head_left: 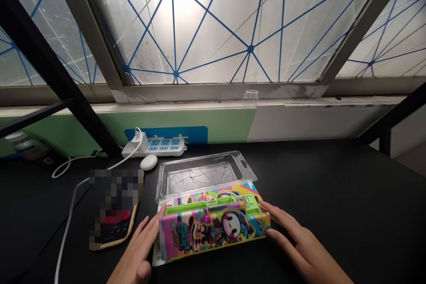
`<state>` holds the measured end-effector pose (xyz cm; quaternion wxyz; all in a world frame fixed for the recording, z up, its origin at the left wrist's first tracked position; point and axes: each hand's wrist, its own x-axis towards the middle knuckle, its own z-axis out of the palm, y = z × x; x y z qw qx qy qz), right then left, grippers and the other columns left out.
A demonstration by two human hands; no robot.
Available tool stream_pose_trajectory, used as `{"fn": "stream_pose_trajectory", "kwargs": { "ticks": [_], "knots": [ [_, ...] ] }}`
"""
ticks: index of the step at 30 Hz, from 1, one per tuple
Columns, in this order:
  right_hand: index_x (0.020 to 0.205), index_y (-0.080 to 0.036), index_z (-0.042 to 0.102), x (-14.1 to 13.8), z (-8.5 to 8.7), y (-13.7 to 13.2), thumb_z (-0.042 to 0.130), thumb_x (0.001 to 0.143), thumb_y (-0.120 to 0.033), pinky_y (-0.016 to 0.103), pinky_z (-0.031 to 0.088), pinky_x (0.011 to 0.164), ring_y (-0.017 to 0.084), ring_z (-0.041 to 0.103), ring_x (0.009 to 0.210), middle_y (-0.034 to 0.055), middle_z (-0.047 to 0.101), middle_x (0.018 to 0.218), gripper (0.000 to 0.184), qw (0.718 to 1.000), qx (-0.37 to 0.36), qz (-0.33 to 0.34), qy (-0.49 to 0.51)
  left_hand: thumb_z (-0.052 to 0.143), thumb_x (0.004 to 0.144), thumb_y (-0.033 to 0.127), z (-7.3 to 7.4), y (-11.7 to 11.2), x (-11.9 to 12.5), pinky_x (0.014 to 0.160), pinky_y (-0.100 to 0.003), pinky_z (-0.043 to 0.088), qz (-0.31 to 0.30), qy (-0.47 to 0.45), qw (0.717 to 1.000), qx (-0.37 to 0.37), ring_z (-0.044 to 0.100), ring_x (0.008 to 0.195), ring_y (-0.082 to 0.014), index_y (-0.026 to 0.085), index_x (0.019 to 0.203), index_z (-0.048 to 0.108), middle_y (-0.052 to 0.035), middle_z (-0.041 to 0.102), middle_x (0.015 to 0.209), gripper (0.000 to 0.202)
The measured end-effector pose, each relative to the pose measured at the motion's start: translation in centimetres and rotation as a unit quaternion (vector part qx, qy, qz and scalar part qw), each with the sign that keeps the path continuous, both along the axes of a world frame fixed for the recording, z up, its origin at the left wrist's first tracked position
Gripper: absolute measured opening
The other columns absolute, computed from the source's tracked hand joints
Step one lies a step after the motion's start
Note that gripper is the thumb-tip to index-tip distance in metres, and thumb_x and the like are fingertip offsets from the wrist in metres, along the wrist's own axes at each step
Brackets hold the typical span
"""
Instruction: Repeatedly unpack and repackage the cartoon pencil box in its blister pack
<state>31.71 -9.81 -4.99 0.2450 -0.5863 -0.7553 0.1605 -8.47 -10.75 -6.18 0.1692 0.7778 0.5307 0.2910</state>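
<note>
While both hands frame it at its ends, the printed case [213, 235] sits near the front of the black table [333, 195], long and box-shaped, its glossy sides covered in pink, yellow and teal cartoon art with a round white face. Between its front panel and the printed surface behind runs a bright green plastic frame [189, 208], its inside mostly hidden. The left hand [138, 242] has its fingers extended against the case's left end, not curled around it. The right hand [294, 235] sets fingertips and thumb at the right end; whether they close on it, I cannot tell.

A strip of clear plastic [156, 258] shows under the case's near left corner. Just behind the case lies a clear plastic tray [199, 178], shallow and rectangular with rounded corners, thin and shiny, its floor catching reflected lines.

To the left, a phone [116, 213] in a pale-edged cover lies flat, its screen partly blurred. Beyond it are a smooth white oval object [148, 162] and a white power strip [166, 146] holding a plugged-in adapter [140, 141] with a white cable. Farther left stands a white-capped bottle [28, 147], its contents too dark to tell. A small transparent cup [251, 95] rests on the sill, below frosted window glass [213, 31] patterned with blue lines.
</note>
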Motion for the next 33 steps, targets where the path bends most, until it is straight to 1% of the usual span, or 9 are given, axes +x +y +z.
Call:
{"fn": "stream_pose_trajectory", "kwargs": {
  "ticks": [3,6,9,13,18,20,22,27,33],
  "knots": [
    [0.148,-0.03,0.05,-0.8,-0.9,-0.3,0.061,0.093,-0.048,0.046,0.06,0.093,0.035,0.061,0.125,0.007,0.061,0.142,0.06,0.998,0.051,-0.017,-0.015,0.031,0.093,0.075,0.4,-0.2,0.3,0.114,-0.048,0.043,0.017,0.027,0.999,0.025,0.052,0.137,-0.0347,0.036,0.161,0.018,-0.0042,0.053,0.151,0.08],
    [0.148,-0.032,0.05,-1.2,-1.7,-0.5,0.067,0.09,-0.04,0.046,0.063,0.09,0.035,0.066,0.119,0.0071,0.066,0.136,0.061,0.992,0.127,-0.008,-0.018,0.057,0.092,0.06,0.9,-0.3,1.1,0.112,-0.045,0.046,0.027,0.068,0.995,0.067,0.057,0.132,-0.033,0.04,0.161,0.012,-0.0014,0.054,0.15,0.084],
    [0.15,-0.038,0.046,-1.3,-1.4,-0.8,0.063,0.092,-0.029,0.038,0.064,0.088,0.029,0.072,0.11,0.003,0.07,0.131,0.06,0.987,0.156,-0.002,0.029,0.06,0.092,0.056,1.5,-0.3,2.0,0.115,-0.048,0.042,0.031,0.087,0.989,0.119,0.057,0.132,-0.0335,0.038,0.161,0.01,-0.0049,0.054,0.15,0.087],
    [0.147,-0.04,0.05,-1.4,0.9,-0.5,0.064,0.092,-0.029,0.026,0.065,0.077,0.024,0.075,0.102,-0.0003,0.07,0.131,0.058,0.984,0.141,-0.014,0.109,0.065,0.09,0.057,2.8,0.8,2.9,0.116,-0.055,0.038,0.009,0.114,0.983,0.143,0.047,0.14,-0.0379,0.03,0.162,0.008,-0.0137,0.047,0.155,0.096],
    [0.136,-0.031,0.065,-1.8,4.3,4.2,0.068,0.087,-0.044,0.033,0.065,0.055,0.028,0.078,0.079,0.0043,0.076,0.118,0.051,0.985,0.081,-0.05,0.146,0.059,0.094,0.051,6.4,5.2,4.7,0.115,-0.06,0.033,0.049,0.107,0.989,0.091,0.035,0.147,-0.037,0.027,0.161,0.015,-0.0156,0.041,0.158,0.084],
    [0.135,-0.027,0.066,-2.0,5.4,7.1,0.069,0.085,-0.046,0.037,0.066,0.057,0.028,0.077,0.072,0.004,0.078,0.113,0.053,0.988,0.052,-0.046,0.14,0.058,0.095,0.05,7.7,7.2,5.5,0.116,-0.061,0.03,0.078,0.102,0.99,0.055,0.034,0.147,-0.0371,0.022,0.16,0.021,-0.0177,0.041,0.158,0.08],
    [0.135,-0.023,0.065,-2.4,5.8,9.7,0.069,0.085,-0.044,0.04,0.066,0.071,0.031,0.077,0.087,0.0055,0.076,0.119,0.055,0.989,0.053,-0.022,0.138,0.057,0.095,0.051,8.2,8.8,5.9,0.115,-0.064,0.027,0.1,0.114,0.988,0.022,0.035,0.146,-0.0388,0.019,0.159,0.026,-0.0198,0.042,0.157,0.078],
    [0.138,-0.02,0.062,-3.5,3.7,12.2,0.067,0.089,-0.042,0.043,0.064,0.085,0.033,0.072,0.109,0.0108,0.071,0.128,0.054,0.99,0.07,0.023,0.117,0.052,0.097,0.05,6.2,9.8,4.9,0.115,-0.072,0.015,0.132,0.121,0.983,-0.037,0.021,0.151,-0.0419,0.012,0.158,0.026,-0.0227,0.036,0.159,0.077],
    [0.138,-0.022,0.062,-3.5,1.3,11.8,0.064,0.093,-0.043,0.052,0.054,0.103,0.033,0.061,0.127,0.0126,0.065,0.138,0.049,0.988,0.13,0.069,0.056,0.047,0.098,0.057,4.2,9.5,3.3,0.116,-0.055,0.032,0.105,0.122,0.985,-0.053,0.021,0.152,-0.036,0.013,0.158,0.03,-0.0216,0.028,0.163,0.076]
  ]
}}
